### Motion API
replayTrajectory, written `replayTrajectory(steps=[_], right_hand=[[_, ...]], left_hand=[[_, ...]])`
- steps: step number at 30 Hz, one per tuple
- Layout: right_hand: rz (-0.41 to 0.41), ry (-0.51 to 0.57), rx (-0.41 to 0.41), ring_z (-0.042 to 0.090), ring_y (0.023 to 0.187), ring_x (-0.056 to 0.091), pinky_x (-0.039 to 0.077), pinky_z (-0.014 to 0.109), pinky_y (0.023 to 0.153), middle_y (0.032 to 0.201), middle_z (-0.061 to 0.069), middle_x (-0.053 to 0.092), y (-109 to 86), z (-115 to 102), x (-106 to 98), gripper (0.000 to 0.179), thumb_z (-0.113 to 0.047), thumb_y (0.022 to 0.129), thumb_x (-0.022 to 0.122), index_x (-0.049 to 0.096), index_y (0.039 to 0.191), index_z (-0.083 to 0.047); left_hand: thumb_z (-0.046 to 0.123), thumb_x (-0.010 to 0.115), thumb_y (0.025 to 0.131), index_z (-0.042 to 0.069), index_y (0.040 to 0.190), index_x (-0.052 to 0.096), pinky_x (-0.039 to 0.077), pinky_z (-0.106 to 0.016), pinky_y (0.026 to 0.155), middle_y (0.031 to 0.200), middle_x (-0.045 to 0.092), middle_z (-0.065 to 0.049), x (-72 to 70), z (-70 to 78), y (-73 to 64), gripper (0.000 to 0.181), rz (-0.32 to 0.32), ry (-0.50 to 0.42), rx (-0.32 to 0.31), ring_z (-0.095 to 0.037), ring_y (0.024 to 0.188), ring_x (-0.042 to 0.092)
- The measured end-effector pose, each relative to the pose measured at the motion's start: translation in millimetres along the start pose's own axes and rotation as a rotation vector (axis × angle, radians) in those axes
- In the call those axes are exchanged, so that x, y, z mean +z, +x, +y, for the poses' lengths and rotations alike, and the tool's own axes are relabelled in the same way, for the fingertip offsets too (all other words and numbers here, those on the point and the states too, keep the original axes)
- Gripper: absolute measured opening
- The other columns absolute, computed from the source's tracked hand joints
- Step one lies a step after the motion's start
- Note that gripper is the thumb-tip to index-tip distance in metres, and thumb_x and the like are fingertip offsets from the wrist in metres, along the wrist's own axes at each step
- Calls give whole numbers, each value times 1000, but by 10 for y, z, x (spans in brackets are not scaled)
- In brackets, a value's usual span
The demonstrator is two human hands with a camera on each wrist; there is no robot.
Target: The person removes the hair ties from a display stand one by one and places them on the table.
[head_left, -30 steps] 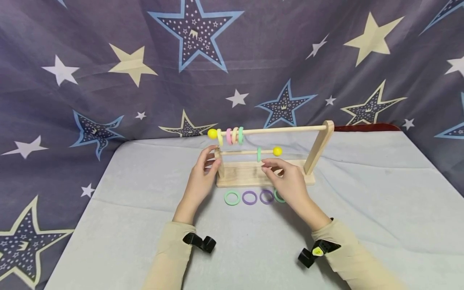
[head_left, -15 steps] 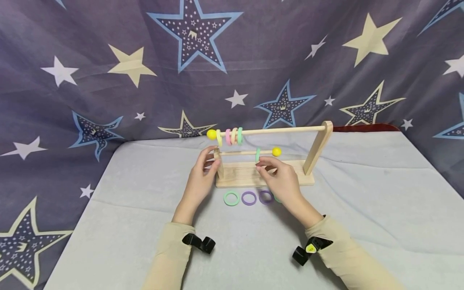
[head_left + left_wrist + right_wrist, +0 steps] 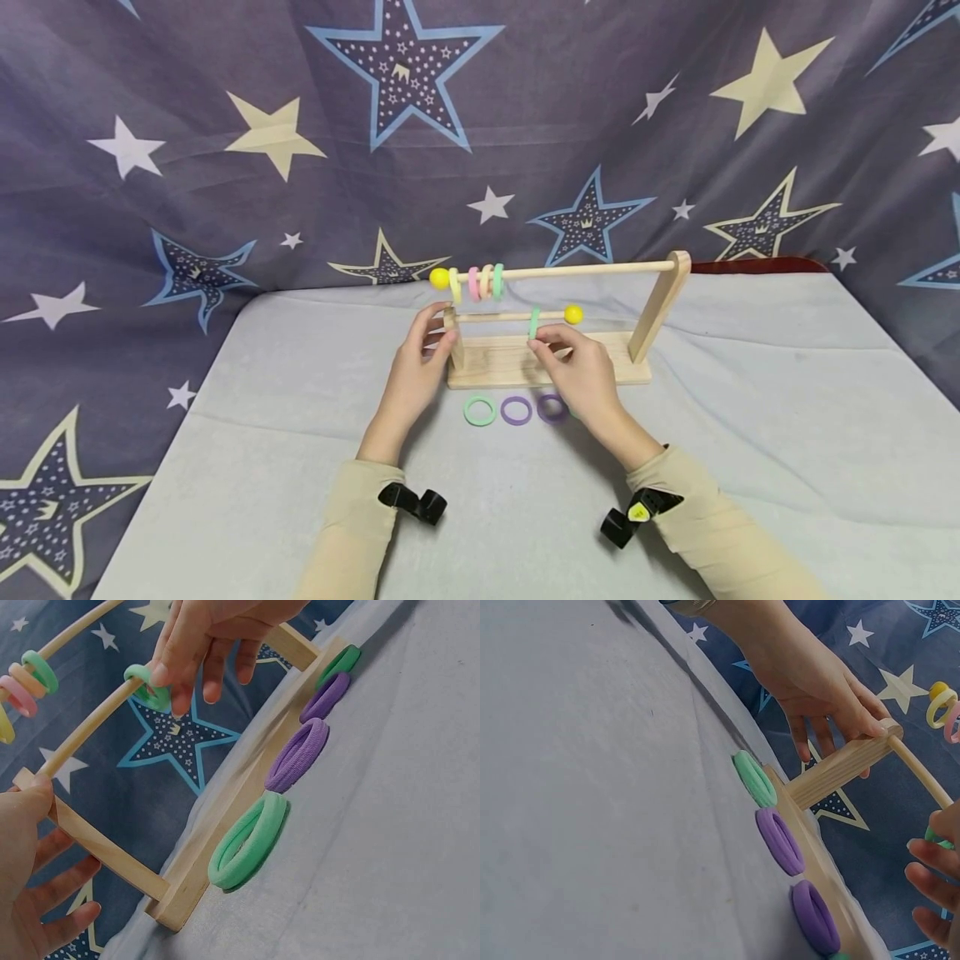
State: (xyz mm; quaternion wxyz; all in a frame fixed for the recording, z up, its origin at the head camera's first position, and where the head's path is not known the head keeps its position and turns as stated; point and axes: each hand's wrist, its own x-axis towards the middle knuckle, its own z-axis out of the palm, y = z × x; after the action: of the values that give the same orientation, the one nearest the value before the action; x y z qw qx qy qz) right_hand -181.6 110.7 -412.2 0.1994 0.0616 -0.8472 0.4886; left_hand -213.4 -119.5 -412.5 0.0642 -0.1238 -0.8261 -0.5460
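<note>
A wooden stand (image 3: 495, 362) carries two rods, one above the other. My left hand (image 3: 415, 367) holds the top of its short post (image 3: 105, 844), thumb in front and the other fingers behind. On the lower rod (image 3: 491, 317), which ends in a yellow ball (image 3: 573, 314), hangs a green hair tie (image 3: 534, 322). My right hand (image 3: 583, 379) pinches this hair tie at its lower side between thumb and index finger; the other fingers are loosely bent in the left wrist view.
Yellow, pink, peach and green hair ties (image 3: 486, 282) hang at the left of the upper rod (image 3: 592, 268). Along the base's front lie a green hair tie (image 3: 247, 841), two purple ones (image 3: 298, 755) and another green one (image 3: 339, 664). A star-patterned cloth (image 3: 322, 200) hangs behind.
My right hand has shifted a little left, its fingertips closing up to the green hair tie on the lower rod. The hair tie has hardly moved, and my left hand stays put.
</note>
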Motion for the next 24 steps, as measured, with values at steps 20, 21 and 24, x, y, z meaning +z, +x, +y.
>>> replayTrajectory(steps=[20,21,24], right_hand=[[121,-16,-56,20,74,66,51,31,67,91,6,76,-5,27,-65,12,-13,86,78,78,95,-5],[128,-17,-64,21,75,67,51,31,67,91,7,76,-6,35,-73,12,-13,86,78,78,94,-5],[142,-23,-77,20,76,67,50,29,67,90,7,76,-9,56,-101,11,-11,85,79,78,94,-4]], left_hand=[[27,56,102,18,144,46,47,-42,95,129,59,-14,6,1,0,44,1,-5,7,-27,117,59],[27,56,102,17,145,46,47,-42,95,129,59,-14,5,0,-1,45,1,-4,7,-26,117,59],[28,56,102,18,145,46,47,-42,95,129,59,-14,5,0,0,45,2,-5,6,-26,117,59]])
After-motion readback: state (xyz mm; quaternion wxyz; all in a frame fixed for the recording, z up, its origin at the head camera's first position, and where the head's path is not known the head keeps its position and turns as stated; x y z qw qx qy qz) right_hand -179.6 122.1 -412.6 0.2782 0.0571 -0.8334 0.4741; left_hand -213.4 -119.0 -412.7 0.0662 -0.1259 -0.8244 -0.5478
